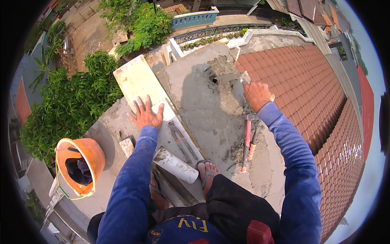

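Fingers spread, my left hand (146,114) rests on a pale board (133,81). Below it on the board lie pincers (180,140). My right hand (255,94) is closed on the handle of a trowel (225,77), whose blade is over rough wet mortar (217,65) beside a dark hole in the grey concrete (187,87). A red-handled hammer (248,134) lies below my right hand, beside another orange-handled tool (252,150). A white pipe (175,164) lies between my sandalled feet.
An orange bucket (89,158) holding dark cloth stands at left near the ledge's edge. Trees (69,105) and ground (81,24) lie below beyond it. A red tiled roof (296,81) slopes along the right. A white parapet (176,49) runs beyond the slab.
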`<state>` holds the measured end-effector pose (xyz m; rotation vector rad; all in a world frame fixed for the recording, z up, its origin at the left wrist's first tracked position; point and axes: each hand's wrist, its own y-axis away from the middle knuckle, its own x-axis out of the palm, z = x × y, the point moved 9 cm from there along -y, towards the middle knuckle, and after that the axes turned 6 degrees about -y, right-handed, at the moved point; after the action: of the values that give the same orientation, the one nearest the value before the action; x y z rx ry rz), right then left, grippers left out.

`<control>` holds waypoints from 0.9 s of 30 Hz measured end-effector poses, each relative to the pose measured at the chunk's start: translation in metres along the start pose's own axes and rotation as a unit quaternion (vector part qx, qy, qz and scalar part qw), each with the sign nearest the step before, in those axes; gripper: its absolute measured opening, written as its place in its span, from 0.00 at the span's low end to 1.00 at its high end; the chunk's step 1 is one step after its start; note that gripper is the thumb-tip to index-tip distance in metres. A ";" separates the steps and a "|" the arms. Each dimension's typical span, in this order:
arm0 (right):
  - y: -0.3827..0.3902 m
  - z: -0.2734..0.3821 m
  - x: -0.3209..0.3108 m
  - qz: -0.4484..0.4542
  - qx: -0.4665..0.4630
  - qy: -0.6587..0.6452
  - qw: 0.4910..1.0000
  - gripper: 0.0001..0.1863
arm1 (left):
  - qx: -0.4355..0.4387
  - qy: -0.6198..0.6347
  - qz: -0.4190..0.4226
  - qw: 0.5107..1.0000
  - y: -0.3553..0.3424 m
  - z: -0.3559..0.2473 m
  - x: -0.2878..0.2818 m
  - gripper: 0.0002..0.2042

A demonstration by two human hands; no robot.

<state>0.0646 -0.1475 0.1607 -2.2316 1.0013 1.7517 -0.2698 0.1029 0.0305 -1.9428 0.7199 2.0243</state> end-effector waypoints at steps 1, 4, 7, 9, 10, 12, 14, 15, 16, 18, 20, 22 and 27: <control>-0.021 0.007 0.002 0.031 -0.007 0.011 0.999 0.11 | 0.004 0.002 -0.003 1.000 -0.002 0.000 0.001 0.43; -0.062 0.031 0.017 0.081 -0.037 0.018 0.996 0.12 | 0.004 0.000 0.026 1.000 -0.003 -0.004 0.000 0.45; -0.083 0.056 0.044 0.127 -0.014 0.021 0.992 0.11 | 0.006 0.007 0.023 1.000 -0.001 -0.005 -0.006 0.45; -0.093 0.081 0.050 0.187 0.007 0.007 0.982 0.12 | 0.002 0.010 0.017 1.000 0.000 0.000 -0.005 0.45; -0.097 0.094 0.048 0.229 0.012 -0.007 0.973 0.13 | 0.001 0.011 0.015 1.000 0.001 0.003 -0.005 0.45; -0.108 0.105 0.063 0.316 0.000 -0.003 0.949 0.14 | 0.002 0.017 0.015 1.000 0.001 0.002 -0.005 0.45; -0.122 0.109 0.085 0.369 -0.043 0.030 0.928 0.15 | 0.007 0.022 0.015 1.000 -0.001 -0.002 -0.006 0.45; -0.126 0.115 0.087 0.376 -0.070 0.047 0.923 0.15 | 0.006 0.023 0.014 1.000 -0.001 -0.001 -0.006 0.45; -0.128 0.116 0.087 0.352 -0.096 0.063 0.929 0.15 | 0.006 0.023 0.014 1.000 -0.001 0.000 -0.006 0.45; -0.124 0.109 0.098 0.359 -0.101 0.074 0.925 0.15 | 0.011 0.027 0.014 0.999 -0.002 -0.005 -0.006 0.45; -0.109 0.103 0.118 0.392 -0.085 0.059 0.914 0.17 | 0.015 0.027 0.020 0.999 -0.002 -0.010 -0.006 0.45; -0.094 0.110 0.105 0.367 -0.117 0.044 0.922 0.18 | 0.006 0.013 0.029 0.999 -0.002 0.000 -0.007 0.45; -0.060 0.072 0.056 0.240 -0.130 0.023 0.962 0.15 | 0.004 0.008 0.033 0.999 -0.002 -0.003 -0.005 0.44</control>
<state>0.0456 -0.0892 0.0701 -2.3279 1.5062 2.1384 -0.2661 0.1037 0.0349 -1.9563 0.8050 2.0424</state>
